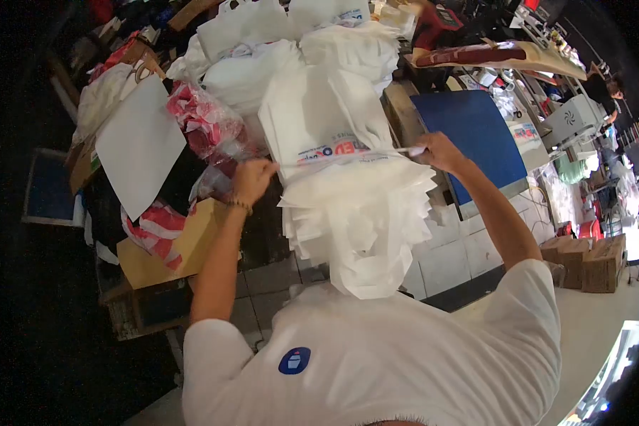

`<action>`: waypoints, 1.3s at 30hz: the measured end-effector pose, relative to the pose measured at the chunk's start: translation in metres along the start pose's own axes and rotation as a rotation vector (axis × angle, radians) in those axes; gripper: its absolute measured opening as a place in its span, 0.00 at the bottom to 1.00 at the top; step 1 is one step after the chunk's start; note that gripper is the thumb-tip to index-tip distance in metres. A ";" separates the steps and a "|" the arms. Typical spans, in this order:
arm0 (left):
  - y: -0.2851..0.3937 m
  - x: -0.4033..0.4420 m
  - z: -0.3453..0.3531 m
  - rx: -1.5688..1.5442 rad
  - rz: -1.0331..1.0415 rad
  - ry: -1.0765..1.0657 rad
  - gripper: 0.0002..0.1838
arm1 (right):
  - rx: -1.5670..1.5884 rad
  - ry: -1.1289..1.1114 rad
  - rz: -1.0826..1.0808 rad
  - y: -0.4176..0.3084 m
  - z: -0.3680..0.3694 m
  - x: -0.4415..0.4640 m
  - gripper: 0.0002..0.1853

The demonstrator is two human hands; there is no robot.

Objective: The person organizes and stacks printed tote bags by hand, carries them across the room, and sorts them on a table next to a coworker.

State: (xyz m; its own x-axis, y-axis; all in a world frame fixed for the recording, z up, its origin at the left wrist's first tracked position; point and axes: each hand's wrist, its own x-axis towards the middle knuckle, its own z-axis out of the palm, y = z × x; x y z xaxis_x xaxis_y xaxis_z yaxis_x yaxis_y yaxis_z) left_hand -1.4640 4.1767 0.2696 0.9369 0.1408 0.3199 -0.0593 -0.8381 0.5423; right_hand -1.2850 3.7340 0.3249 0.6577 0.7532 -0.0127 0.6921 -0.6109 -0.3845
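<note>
A thick stack of white tote bags with red and blue print lies in front of me, its loose handles hanging toward my chest. Across the middle of the stack runs a thin white strip, pulled fairly straight between my hands. My right hand is closed on the strip's end at the stack's right side. At the left side, my left hand is closed, its fingers pinched on what looks like the other end. Whether the strip passes under the stack is hidden.
More white bags are piled behind. Crumpled red-and-white plastic, a white sheet and a yellow-brown box lie left. A blue board is at right, cardboard boxes farther off. Another person is in the far background.
</note>
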 end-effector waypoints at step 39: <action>0.081 0.026 -0.058 -0.099 0.084 -0.028 0.15 | 0.160 -0.220 -0.320 -0.108 0.027 0.131 0.21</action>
State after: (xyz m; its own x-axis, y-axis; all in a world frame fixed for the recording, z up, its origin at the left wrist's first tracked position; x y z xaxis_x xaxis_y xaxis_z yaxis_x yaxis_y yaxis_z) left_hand -1.4644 4.1429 0.3671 0.9363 0.0564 0.3466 -0.1704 -0.7900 0.5890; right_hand -1.2813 3.9053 0.3402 0.3259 0.9436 -0.0590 0.7850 -0.3048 -0.5393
